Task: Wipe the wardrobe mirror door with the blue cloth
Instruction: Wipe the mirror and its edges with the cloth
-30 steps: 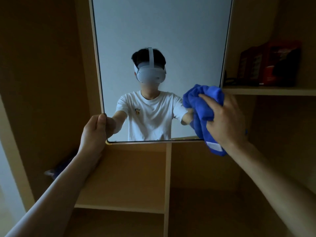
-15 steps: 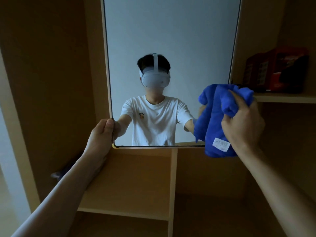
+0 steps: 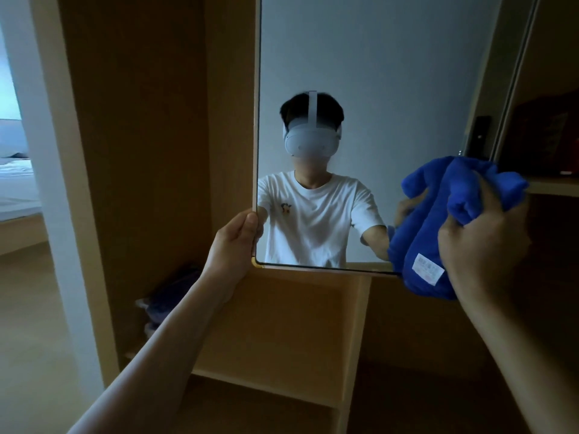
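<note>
Wooden wardrobe [image 3: 282, 324]: open compartments sit below and to the right of the mirror door [image 3: 391, 73]. The mirror door hangs upright and reflects me in a white shirt. The blue cloth [image 3: 419, 233] is bunched at the door's lower right corner; I cannot confirm contact with the glass. My right hand [image 3: 479, 245] has its fingers clenched around the cloth. My left hand [image 3: 232, 245] grasps the door's left edge near the bottom corner, thumb on the glass. A white label [image 3: 428, 268] faces me on the cloth.
</note>
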Motion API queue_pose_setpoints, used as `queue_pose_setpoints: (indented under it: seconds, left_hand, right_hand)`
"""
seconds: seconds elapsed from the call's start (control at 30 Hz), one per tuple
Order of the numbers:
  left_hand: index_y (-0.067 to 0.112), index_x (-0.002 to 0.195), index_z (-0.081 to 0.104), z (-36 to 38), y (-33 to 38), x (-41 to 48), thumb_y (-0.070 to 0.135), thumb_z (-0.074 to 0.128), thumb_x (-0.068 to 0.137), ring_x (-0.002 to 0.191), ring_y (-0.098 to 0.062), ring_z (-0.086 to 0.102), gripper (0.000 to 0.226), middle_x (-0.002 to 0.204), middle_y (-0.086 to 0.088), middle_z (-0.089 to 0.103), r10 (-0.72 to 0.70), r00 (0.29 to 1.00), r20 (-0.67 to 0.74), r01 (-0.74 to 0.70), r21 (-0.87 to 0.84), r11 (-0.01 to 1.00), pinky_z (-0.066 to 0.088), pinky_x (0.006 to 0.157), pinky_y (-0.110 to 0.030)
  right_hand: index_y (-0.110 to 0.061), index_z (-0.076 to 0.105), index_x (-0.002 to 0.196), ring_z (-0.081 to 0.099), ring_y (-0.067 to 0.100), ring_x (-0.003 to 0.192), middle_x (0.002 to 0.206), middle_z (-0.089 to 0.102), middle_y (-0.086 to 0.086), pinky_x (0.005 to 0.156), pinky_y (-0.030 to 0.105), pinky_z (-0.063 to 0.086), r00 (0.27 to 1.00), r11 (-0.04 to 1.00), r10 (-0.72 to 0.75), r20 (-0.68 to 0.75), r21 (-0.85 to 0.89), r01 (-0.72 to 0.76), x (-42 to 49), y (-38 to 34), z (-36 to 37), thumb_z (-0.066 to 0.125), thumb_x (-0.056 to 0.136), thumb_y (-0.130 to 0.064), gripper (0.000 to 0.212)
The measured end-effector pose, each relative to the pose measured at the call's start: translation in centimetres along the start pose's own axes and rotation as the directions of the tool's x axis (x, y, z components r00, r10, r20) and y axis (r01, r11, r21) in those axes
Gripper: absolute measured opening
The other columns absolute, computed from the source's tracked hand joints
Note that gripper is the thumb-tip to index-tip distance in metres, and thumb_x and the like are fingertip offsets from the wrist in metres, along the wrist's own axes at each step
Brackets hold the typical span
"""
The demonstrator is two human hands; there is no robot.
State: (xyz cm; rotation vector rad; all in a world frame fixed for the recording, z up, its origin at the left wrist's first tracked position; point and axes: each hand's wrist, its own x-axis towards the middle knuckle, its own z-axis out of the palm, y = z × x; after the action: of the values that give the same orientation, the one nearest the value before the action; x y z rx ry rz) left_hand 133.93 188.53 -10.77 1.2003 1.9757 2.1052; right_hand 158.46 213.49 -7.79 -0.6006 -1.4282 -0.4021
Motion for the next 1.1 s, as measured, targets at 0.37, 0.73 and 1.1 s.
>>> queue_pose_setpoints:
  seconds: [0.37,0.73,1.1]
  left_hand:
    - [0.041,0.094,0.074,-0.6,-0.8,-0.1,0.065,0.042,0.091,0.096,-0.009,0.069,0.040,0.097,0.015,0.076,-0.091,0.991,0.099,0.100,-0.091,0.991,0.051,0.093,-0.037]
    - [0.049,0.075,0.080,-0.7,-1.1,0.2,0.054,0.031,0.107,0.082,-0.004,0.076,0.058,0.087,0.006,0.081,-0.182,0.981,0.070,0.195,-0.352,0.916,0.056,0.072,-0.023]
    - [0.045,0.098,0.080,-1.5,-3.2,0.0,0.073,0.028,0.093,0.079,0.003,0.072,0.059,0.096,0.012,0.079,-0.206,0.968,0.146,0.240,-0.274,0.931,0.049,0.075,-0.027]
  right_hand:
    - [-0.026,0.040,0.148,0.059,0.041,0.107,0.136,0.047,0.018,0.081,0.053,0.055,0.870,0.976,0.025,0.493,0.177,-0.129,-3.3,-19.2,-0.7,0.062,0.078,-0.020,0.074]
    - [-0.026,0.054,0.140,0.057,0.032,0.109,0.126,0.053,0.012,0.079,0.043,0.056,0.687,0.870,-0.459,0.563,0.443,0.218,-3.2,-21.5,-0.5,0.068,0.081,-0.016,0.061]
    - [-0.018,0.054,0.137,0.049,0.038,0.122,0.136,0.046,0.019,0.078,0.046,0.057,0.608,0.810,-0.573,0.550,0.267,0.521,-1.9,-19.1,-1.1,0.072,0.078,-0.017,0.062]
